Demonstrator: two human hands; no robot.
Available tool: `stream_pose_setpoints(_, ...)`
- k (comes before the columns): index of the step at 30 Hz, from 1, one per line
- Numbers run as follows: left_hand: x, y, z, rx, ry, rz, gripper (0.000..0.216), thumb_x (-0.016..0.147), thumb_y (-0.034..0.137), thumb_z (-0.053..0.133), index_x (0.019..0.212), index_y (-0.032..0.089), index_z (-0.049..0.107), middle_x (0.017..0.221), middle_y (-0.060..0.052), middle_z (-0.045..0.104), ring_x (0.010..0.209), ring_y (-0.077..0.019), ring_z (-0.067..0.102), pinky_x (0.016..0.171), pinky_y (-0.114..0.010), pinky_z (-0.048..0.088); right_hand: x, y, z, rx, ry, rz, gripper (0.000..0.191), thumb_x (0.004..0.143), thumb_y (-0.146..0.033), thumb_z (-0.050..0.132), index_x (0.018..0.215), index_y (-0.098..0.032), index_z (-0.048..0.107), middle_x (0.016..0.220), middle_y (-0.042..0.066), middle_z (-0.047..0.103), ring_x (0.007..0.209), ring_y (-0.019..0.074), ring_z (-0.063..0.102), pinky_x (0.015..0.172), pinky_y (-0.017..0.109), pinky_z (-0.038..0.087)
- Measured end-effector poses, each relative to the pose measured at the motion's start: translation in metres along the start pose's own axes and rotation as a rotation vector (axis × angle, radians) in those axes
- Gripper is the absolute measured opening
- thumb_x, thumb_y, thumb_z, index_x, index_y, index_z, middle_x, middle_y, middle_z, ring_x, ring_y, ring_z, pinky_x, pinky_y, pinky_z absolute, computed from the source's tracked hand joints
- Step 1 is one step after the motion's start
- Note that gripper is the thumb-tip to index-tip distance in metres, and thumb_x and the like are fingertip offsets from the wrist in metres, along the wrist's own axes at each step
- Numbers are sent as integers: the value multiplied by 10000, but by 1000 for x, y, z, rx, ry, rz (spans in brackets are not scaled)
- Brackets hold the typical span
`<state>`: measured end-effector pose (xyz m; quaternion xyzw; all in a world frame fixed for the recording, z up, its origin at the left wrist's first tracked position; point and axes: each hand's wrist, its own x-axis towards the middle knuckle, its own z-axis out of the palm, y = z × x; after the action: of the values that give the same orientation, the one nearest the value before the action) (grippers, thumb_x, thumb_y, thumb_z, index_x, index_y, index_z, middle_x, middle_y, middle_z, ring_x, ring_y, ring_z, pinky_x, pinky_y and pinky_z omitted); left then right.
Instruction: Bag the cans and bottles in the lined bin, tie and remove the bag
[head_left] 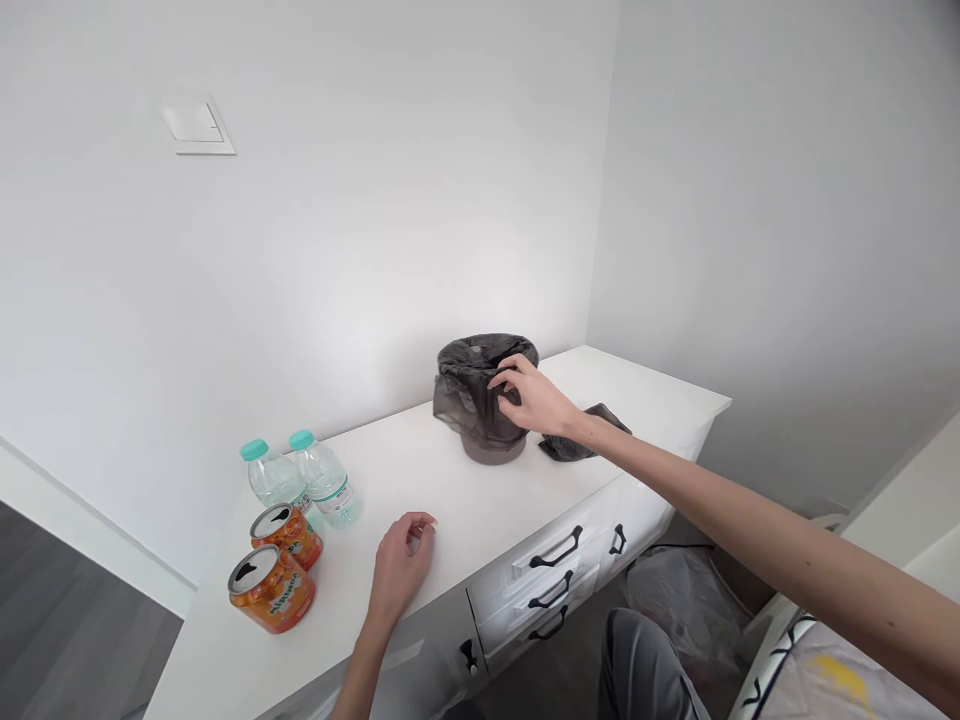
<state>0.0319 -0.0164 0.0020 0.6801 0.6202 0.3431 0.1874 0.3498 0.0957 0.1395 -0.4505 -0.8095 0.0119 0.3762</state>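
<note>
My right hand [531, 398] is at the front of a small brown bin [493, 455] lined with a black plastic bag [480, 395]. Its fingers are bent and spread apart, with nothing visible between them. The bag is folded over the rim and hangs loose on the left side. On the white desktop, near the front edge, rests my left hand [403, 562]. Its fingers curl in to meet the thumb, and it holds nothing. Partly behind my right wrist lies a folded black plastic bag [574, 446].
Two orange Mirinda cans, the nearer can [274, 590] and the farther can [296, 537], stand opened at left. Behind them are two clear bottles, a left bottle [274, 480] and a right bottle [324, 480], with teal caps. Drawers with black handles [555, 548] front the white desk [427, 460].
</note>
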Motion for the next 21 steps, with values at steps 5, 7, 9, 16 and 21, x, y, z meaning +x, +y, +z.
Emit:
stream_pose_setpoints(5,1,5,-1,6,-15,-8,301,930,457,511,1023,237,694,948,-53,739,856,-229,669,831,-371,513,-27,-52,-9,131,-34,-86,275,965,-234,535,1197,-213,682,1419,110,494,1016,194,656,982,365,543)
stream_pose_setpoints(7,2,8,-2,1,-19,-20,309,929,462,506,1031,238,694,936,-45,737,829,-221,660,814,-362,510,-32,-66,-12,181,-38,-116,245,957,-218,552,1166,-212,680,1400,113,509,995,196,654,945,381,553)
stream_pose_setpoints(9,2,11,-3,-7,-20,-26,309,928,465,507,1029,238,691,933,-40,737,815,-216,655,803,-357,508,-37,-76,-15,226,-33,-143,214,948,-195,557,1128,-206,673,1375,118,527,956,190,656,888,384,562)
stream_pose_setpoints(16,-2,6,-5,10,25,40,302,952,465,511,1034,233,686,968,-52,744,842,-218,675,780,-347,529,-64,-68,-2,464,327,-64,230,899,-127,517,1070,-232,629,1334,102,575,803,139,652,814,340,555)
stream_pose_setpoints(21,16,15,-55,298,276,191,339,942,447,541,1179,237,662,1137,-99,718,910,-246,677,783,-364,537,-96,-9,50,582,220,373,137,863,-210,491,955,-209,593,949,31,689,634,132,621,676,290,520)
